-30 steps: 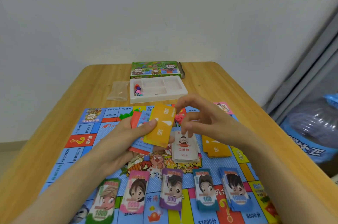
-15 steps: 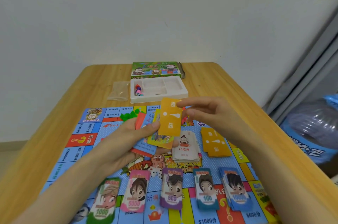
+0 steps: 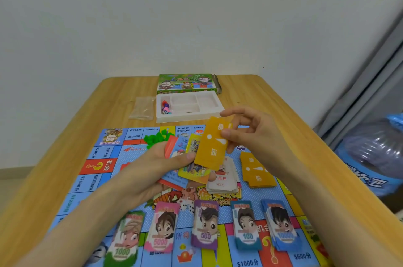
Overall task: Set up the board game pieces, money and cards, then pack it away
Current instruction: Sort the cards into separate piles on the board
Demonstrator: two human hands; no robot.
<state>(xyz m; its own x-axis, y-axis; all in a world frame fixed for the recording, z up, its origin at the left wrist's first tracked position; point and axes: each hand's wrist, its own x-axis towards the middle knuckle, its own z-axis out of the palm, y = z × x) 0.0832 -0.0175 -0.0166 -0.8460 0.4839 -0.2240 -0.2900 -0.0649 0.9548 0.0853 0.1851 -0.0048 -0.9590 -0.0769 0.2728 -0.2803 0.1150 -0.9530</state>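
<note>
Tabletop [image 3: 272, 100] of light wood runs from the near edge to the far wall. A bright game board [image 3: 102, 153] covers most of its near half. Off the right edge sits a large water bottle [image 3: 370, 148]. At the far end lies the green game box [image 3: 186, 83], and a white tray [image 3: 189, 117] sits just in front of it. A clear plastic bag [image 3: 142, 108] lies to the left of the tray.

The left hand [image 3: 152, 170] is over the middle of the board. It grips a fan of cards [image 3: 192, 174] in red, blue and yellow, with the thumb on top. The right hand [image 3: 250, 133] pinches a single orange card [image 3: 212, 146] between thumb and fingers. That card is tilted just above the fan.

Five piles of play money line the near edge. From left to right they are green 1000 [image 3: 125, 238], pink 5000 [image 3: 162, 227], purple 500 [image 3: 206, 223], teal 100 [image 3: 246, 225] and blue notes [image 3: 281, 227].

A pile of orange cards [image 3: 257, 170] lies on the board under the right wrist. A white pile [image 3: 222, 181] sits just to its left. Green houses [image 3: 157, 136] are heaped on the board just beyond the left hand. Small pawns and a die [image 3: 165, 108] sit in the left compartment of the tray.
</note>
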